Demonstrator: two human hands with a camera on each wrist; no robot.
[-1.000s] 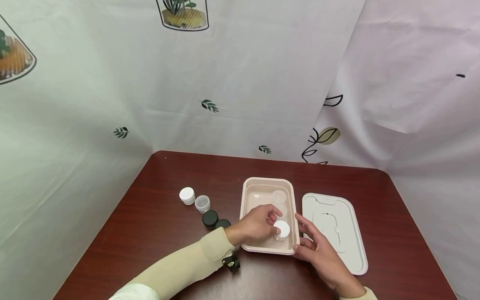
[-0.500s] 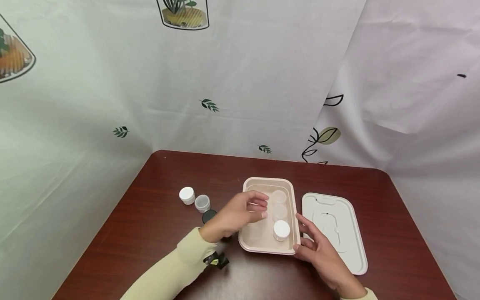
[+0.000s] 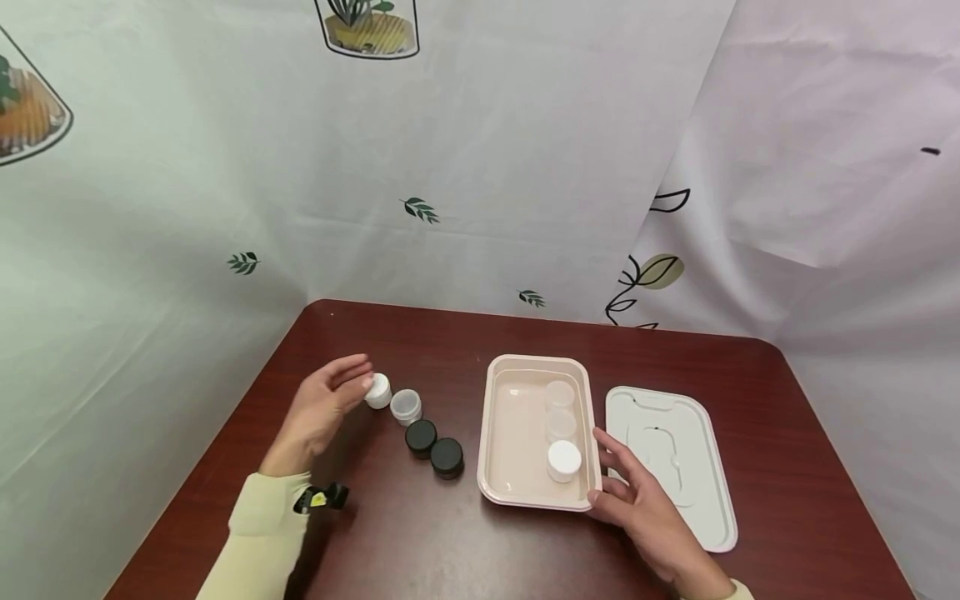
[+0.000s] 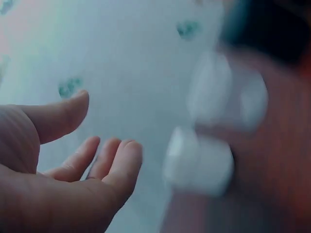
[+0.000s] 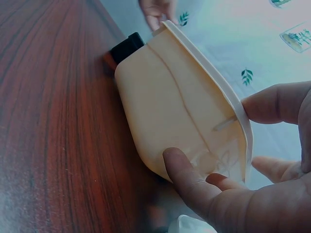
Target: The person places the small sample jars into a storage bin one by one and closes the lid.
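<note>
The dark red surface carries everything. On it stands the pink box, uncovered, and the white lid lies flat to its right, just beside it; so, I judge, the closing step is not yet done. The right hand touches the box's right side with fingers spread, and it seems to steady the box rather than to grasp it. The left hand is loosely opened and holds nothing; it is just beside the white jar, which appears to be the next one to take.

The filling looks a little less than half complete. Inside the box, three pieces make a row along the right wall: the capped jar at the near end, then two pale discs, probably clear jars. Four jars are left outside in a slanting line: the white jar, the clear jar and two black jars.
</note>
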